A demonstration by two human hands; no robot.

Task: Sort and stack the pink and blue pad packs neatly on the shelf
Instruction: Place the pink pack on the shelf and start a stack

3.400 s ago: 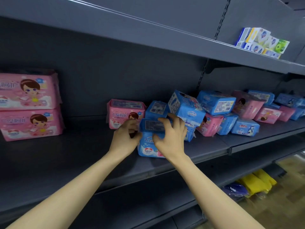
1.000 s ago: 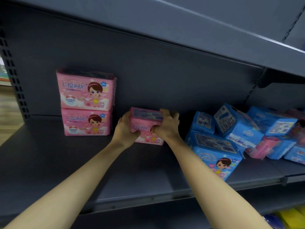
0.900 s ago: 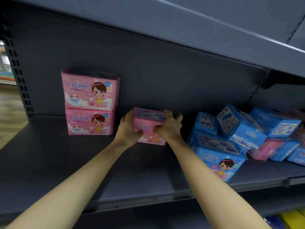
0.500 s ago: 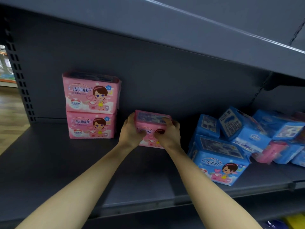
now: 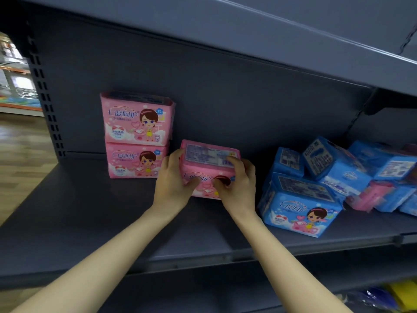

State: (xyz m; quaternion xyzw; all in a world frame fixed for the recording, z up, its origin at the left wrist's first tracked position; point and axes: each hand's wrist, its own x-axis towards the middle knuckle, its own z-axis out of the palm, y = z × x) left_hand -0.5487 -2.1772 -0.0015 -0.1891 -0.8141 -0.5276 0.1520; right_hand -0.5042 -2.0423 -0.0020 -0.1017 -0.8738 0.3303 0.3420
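Head view is showing a person's two bare arms reaching in to a dark grey shelf (image 5: 90, 222), both hands closing on one pink pad pack (image 5: 209, 159). The left hand (image 5: 173, 184) is gripping the pack's left end, its fingers (image 5: 171, 157) curling round the side and the thumb pressing on the printed front. The right hand (image 5: 237, 186) is gripping the right end, its fingers (image 5: 234, 160) hooking over the top edge and the thumb likewise lying on the front. The pack is standing with its label side facing up and its lower edge down at the shelf board; whether it is resting there or being held just off it, I cannot tell. It is sitting just right of a stack of two pink packs, the upper pink pack (image 5: 135, 119) lying squarely on the lower pink pack (image 5: 135, 161), with a narrow gap between the stack and the held pack. To the right, near the right hand, a large blue pack (image 5: 300, 211) is standing at the front of the shelf, and behind it a jumbled blue pile (image 5: 334, 166) is leaning at odd angles, with a small pink pack (image 5: 372, 195) lying blurred among the blue ones. An upper shelf board (image 5: 293, 41) is running overhead, and a wooden floor (image 5: 18, 154) is showing past the perforated upright (image 5: 45, 98) at the left.
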